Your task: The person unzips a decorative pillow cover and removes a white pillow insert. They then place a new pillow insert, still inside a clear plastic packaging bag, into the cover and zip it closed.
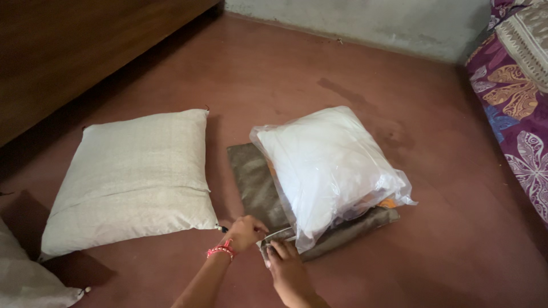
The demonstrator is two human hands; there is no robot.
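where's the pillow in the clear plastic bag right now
In the head view, the bagged white pillow lies right of centre on the floor, atop an olive cushion cover, right of the beige pillow.

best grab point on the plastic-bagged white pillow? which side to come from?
Probably the near corner of the plastic-bagged white pillow, from the person's side. It lies flat on the olive-brown cushion cover, and that corner overhangs the cover's edge beside the left hand and right hand. The loose film bunches there, so it looks easy to pinch. The far corners sit farther off on the floor.
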